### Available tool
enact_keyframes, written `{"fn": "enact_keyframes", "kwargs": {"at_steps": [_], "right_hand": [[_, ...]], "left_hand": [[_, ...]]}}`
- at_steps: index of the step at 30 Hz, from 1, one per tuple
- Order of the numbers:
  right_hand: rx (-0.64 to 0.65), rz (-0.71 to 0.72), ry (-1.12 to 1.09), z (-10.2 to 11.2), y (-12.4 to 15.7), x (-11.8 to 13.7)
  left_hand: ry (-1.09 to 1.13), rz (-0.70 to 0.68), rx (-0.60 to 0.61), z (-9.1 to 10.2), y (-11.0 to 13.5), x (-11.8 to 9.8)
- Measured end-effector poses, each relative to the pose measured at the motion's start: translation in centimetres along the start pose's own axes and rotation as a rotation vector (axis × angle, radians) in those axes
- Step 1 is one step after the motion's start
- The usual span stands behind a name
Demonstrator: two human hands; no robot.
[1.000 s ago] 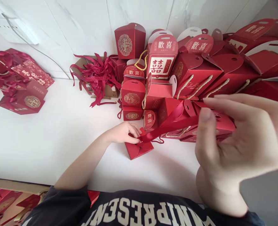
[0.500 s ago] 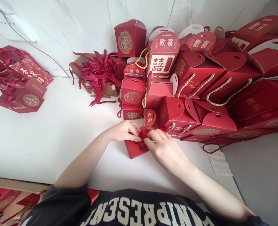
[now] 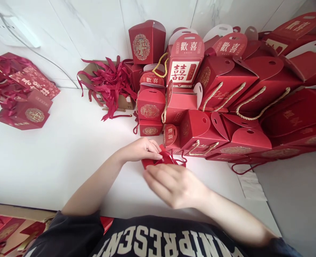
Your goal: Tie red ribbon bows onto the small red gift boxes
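Note:
A small red gift box (image 3: 148,162) with a red ribbon (image 3: 171,158) looped on its top lies on the white table (image 3: 66,153) just in front of me. My left hand (image 3: 141,149) pinches the ribbon at the box's top, fingers closed. My right hand (image 3: 174,184) lies over the near side of the box and hides most of it. Its fingers are stretched out toward the left and slightly blurred. I cannot see anything held in it.
A heap of red gift boxes with gold rope handles (image 3: 227,96) fills the back right. A cardboard box of loose red ribbons (image 3: 106,84) stands against the marble wall. More red boxes (image 3: 24,96) lie at far left. A white paper (image 3: 250,184) sits at right.
My right hand, raised close to the camera pulling the ribbon taut a second ago, came down to the box, then slid toward me over its near side. The left hand has stayed put.

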State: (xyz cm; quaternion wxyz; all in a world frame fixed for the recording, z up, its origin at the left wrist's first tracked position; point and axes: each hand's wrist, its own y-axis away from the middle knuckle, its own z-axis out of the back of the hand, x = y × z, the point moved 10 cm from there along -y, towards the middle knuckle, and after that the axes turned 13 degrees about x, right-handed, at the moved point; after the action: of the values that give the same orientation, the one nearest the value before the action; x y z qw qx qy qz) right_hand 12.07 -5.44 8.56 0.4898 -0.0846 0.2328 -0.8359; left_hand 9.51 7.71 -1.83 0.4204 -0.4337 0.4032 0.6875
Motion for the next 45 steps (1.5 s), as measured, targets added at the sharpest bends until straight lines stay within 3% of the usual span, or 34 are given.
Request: {"fn": "enact_keyframes", "kwargs": {"at_steps": [5, 11, 13, 15, 19, 22, 24, 26, 30, 34, 38, 42, 45], "right_hand": [[0.120, 0.163, -0.101, -5.5, -2.9, 3.8], [0.237, 0.156, -0.150, -9.2, -4.3, 4.6], [0.238, 0.173, -0.188, -8.7, -4.3, 4.5], [0.150, 0.134, -0.257, -6.8, -4.0, 3.3], [-0.051, -0.208, -0.437, -2.9, -1.6, -3.5], [0.103, -0.526, -0.590, -4.3, 1.2, -8.1], [0.232, -0.629, -0.634, -5.9, 2.7, -9.1], [0.257, -0.645, -0.667, -6.7, 3.4, -9.2], [0.116, -0.653, -0.876, -6.6, 4.2, -9.4], [0.115, -0.765, -1.132, -7.5, 5.3, -10.3], [0.157, -0.808, -1.397, -9.1, 5.6, -9.7], [0.020, -0.767, -1.306, -8.5, 5.6, -10.1], [-0.037, -0.520, -1.083, -6.3, 4.6, -9.3]], "left_hand": [[-0.038, 0.031, -0.013, 0.0, 0.1, 0.0], [-0.084, 0.033, -0.020, -0.2, 0.3, -0.2], [-0.103, 0.038, -0.014, -0.2, 0.3, -0.3], [-0.103, 0.032, 0.001, -0.2, 0.4, -0.4], [-0.099, 0.013, 0.019, -0.5, 0.5, -0.8], [-0.093, 0.023, 0.025, -0.6, 0.4, -1.0], [-0.143, 0.005, 0.055, -0.7, 0.2, -1.5], [-0.233, -0.032, 0.100, -0.9, 0.1, -2.3], [-0.375, -0.033, 0.107, -0.6, 0.2, -3.7], [-0.434, 0.105, 0.052, 0.2, 0.7, -4.3], [-0.390, 0.265, 0.166, -0.2, 0.8, -4.0], [-0.245, 0.412, 0.289, -0.2, 0.9, -2.0], [-0.103, 0.428, 0.348, -0.2, 0.6, -0.7]]}}
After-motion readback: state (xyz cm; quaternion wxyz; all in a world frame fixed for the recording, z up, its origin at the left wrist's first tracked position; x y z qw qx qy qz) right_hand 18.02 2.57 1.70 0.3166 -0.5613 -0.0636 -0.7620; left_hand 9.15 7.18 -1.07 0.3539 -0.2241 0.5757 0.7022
